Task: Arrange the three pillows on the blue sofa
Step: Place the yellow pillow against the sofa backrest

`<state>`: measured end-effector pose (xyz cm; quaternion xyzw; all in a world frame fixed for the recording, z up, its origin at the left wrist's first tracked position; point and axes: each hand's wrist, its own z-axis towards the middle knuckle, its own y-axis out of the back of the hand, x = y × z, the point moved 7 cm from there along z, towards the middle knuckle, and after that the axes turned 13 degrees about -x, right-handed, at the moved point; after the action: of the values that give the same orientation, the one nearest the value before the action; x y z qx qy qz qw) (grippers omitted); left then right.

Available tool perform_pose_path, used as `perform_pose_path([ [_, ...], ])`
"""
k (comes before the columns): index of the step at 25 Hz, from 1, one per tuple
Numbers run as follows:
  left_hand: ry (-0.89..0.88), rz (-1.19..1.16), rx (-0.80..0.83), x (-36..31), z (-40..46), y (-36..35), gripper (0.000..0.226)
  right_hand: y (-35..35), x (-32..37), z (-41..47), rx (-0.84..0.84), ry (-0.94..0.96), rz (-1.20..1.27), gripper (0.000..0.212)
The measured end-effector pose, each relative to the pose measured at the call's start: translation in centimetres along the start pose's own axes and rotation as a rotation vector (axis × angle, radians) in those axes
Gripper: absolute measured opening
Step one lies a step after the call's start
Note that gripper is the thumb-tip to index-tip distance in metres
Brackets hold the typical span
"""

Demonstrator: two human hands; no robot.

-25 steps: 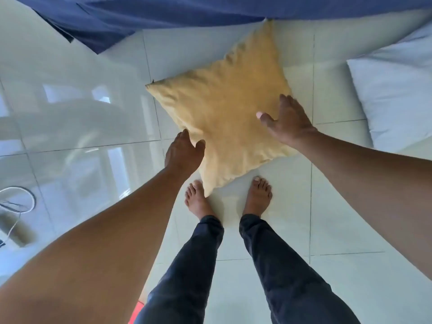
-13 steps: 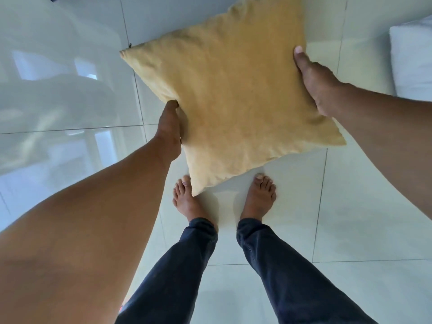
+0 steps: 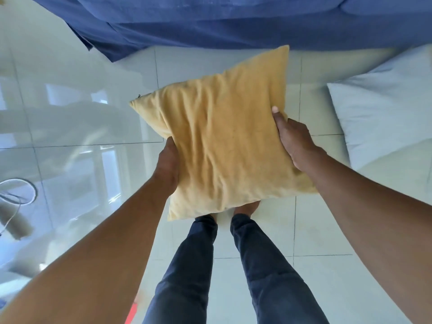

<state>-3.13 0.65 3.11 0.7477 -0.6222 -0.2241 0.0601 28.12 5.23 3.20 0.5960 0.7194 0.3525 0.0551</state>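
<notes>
I hold a square yellow pillow [image 3: 224, 136] in the air above my feet, tilted, with its cover creased. My left hand [image 3: 167, 163] grips its left edge, fingers hidden behind it. My right hand [image 3: 295, 142] grips the right edge with the thumb on top. The blue sofa [image 3: 233, 19] runs across the top of the view, its cover hanging down at the left. A white pillow [image 3: 383, 113] lies on the floor at the right, just below the sofa's front. No third pillow is in view.
The floor is glossy pale tile [image 3: 70, 136]. My legs in dark trousers [image 3: 222, 265] stand under the yellow pillow. A white cable loop [image 3: 21, 192] lies at the left edge. Something red [image 3: 131, 314] shows at the bottom by my left leg.
Both hands closed on the yellow pillow's sides and lifted it off the floor. The view has tipped up, so the blue sofa is back in sight.
</notes>
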Motion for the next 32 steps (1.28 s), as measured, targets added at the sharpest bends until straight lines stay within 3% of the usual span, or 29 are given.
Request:
perform_pose_path([
  [5, -0.067, 0.005, -0.029, -2.2, -10.6, 5.7, 0.044, 6.3, 2.4, -9.4, -0.017, 0.049, 0.031, 0.086],
  [13, -0.244, 0.034, -0.066, -8.6, -27.2, 11.6, 0.053, 17.4, 8.2, -22.8, -0.034, 0.098, 0.205, 0.076],
  [16, -0.317, 0.003, -0.071, -10.8, -32.0, 12.9, 0.057, 20.8, 10.0, -26.3, -0.013, 0.113, 0.302, 0.085],
  [22, -0.447, -0.076, -0.095, -15.6, -38.8, 14.6, 0.054, 25.6, 14.4, -29.5, 0.047, 0.198, 0.447, 0.082],
  [32, -0.623, -0.154, -0.036, -27.4, -42.1, 14.1, 0.046, 28.7, 26.4, -29.4, 0.112, 0.304, 0.668, 0.049],
])
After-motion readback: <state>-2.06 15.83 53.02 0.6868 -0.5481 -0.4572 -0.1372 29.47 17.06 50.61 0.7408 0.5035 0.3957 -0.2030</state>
